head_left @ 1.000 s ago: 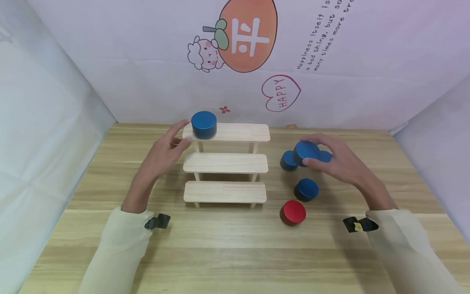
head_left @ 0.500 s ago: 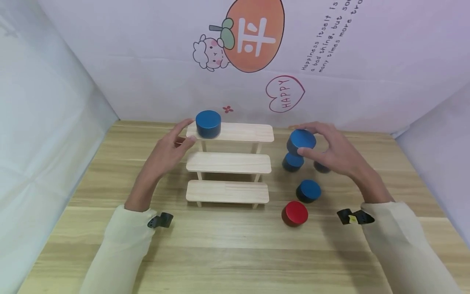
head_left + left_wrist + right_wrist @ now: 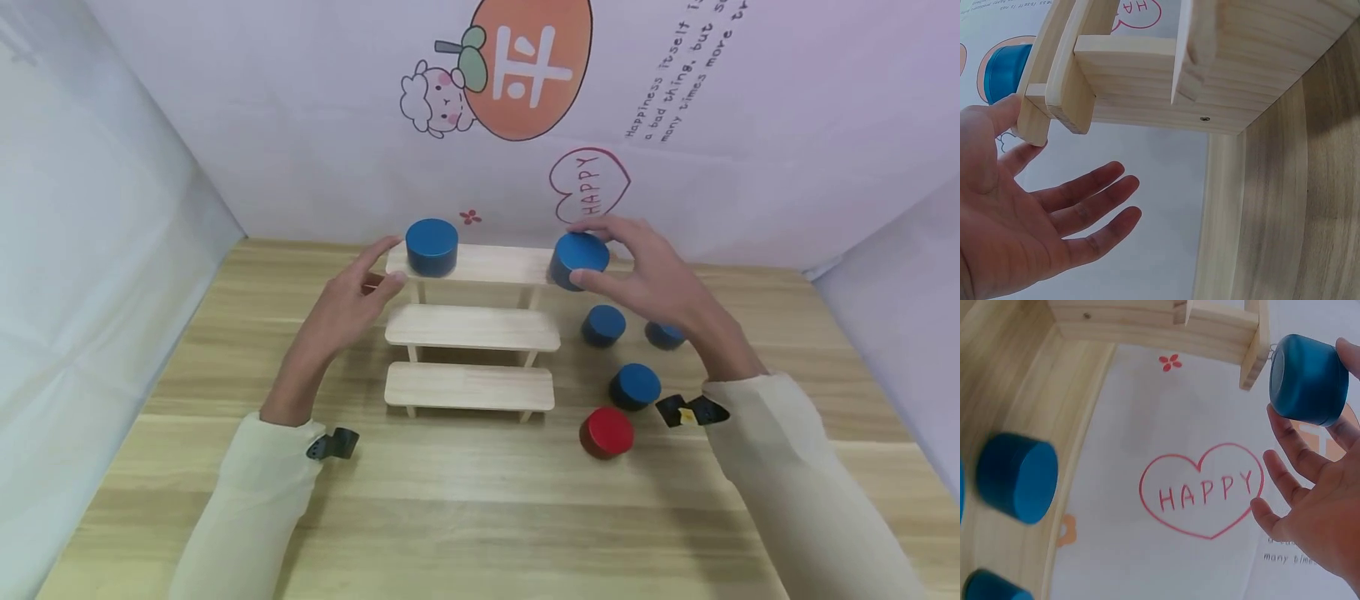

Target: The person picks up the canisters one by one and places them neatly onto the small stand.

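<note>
A three-step wooden display stand (image 3: 472,327) stands on the table. On the left of its top shelf sits a round blue tin (image 3: 432,248). My left hand (image 3: 347,310) is at that shelf's left end, thumb and index finger (image 3: 1022,156) pinching the end while the other fingers spread loosely. Thumb and fingers of my right hand (image 3: 651,271) hold a second blue tin (image 3: 1310,380) by its sides. In the head view this tin overlaps the top shelf's right end; the right wrist view shows it close by that end.
To the right of the stand, several more tins stand on the wooden table (image 3: 465,517): blue tins (image 3: 603,326) and one red tin (image 3: 607,432). A white printed cloth (image 3: 330,150) hangs behind, and cloth walls (image 3: 97,250) flank the table.
My right hand has carried its blue tin left and toward the back, from above the other tins to the top shelf's right end. The left hand has stayed at the shelf's left end.
</note>
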`<control>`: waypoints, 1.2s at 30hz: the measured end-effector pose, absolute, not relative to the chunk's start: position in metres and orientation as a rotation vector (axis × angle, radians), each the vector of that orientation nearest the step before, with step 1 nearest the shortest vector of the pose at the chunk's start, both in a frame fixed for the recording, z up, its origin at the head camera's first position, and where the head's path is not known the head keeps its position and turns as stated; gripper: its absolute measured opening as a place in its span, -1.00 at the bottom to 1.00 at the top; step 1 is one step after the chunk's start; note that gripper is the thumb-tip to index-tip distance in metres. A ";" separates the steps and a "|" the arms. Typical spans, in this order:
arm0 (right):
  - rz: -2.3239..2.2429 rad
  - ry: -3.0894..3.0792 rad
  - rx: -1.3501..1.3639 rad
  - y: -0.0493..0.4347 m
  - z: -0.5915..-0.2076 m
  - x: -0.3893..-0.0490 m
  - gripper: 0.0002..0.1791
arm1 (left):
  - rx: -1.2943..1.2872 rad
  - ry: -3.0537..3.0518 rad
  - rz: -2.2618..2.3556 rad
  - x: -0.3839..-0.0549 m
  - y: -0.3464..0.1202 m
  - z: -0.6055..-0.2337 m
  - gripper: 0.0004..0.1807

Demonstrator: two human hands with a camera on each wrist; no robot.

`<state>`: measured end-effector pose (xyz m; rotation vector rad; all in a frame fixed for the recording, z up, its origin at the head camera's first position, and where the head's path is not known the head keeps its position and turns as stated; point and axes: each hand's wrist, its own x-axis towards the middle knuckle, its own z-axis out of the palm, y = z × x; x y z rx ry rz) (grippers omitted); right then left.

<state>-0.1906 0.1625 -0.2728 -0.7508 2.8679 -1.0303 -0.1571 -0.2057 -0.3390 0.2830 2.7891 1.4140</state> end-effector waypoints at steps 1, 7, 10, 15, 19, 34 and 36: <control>-1.035 2.867 -0.769 0.160 -0.272 -0.193 -0.40 | 0.282 2.791 1.417 -0.158 -0.205 -0.339 -0.32; -1.052 2.841 -0.836 0.145 -0.271 -0.201 -0.40 | 0.277 2.779 1.434 -0.158 -0.204 -0.337 -0.34; -1.072 2.823 -0.857 0.138 -0.271 -0.203 -0.40 | 0.279 2.769 1.436 -0.158 -0.204 -0.337 -0.35; -1.085 2.807 -0.866 0.127 -0.273 -0.209 -0.41 | 0.285 2.766 1.446 -0.158 -0.203 -0.339 -0.35; -1.081 2.803 -0.865 0.120 -0.275 -0.213 -0.40 | 0.285 2.764 1.456 -0.158 -0.202 -0.340 -0.35; -1.124 2.736 -0.901 0.114 -0.284 -0.221 -0.33 | 0.254 2.752 1.475 -0.159 -0.203 -0.339 -0.34; -1.122 2.727 -0.885 0.113 -0.285 -0.221 -0.29 | 0.253 2.747 1.477 -0.159 -0.205 -0.339 -0.35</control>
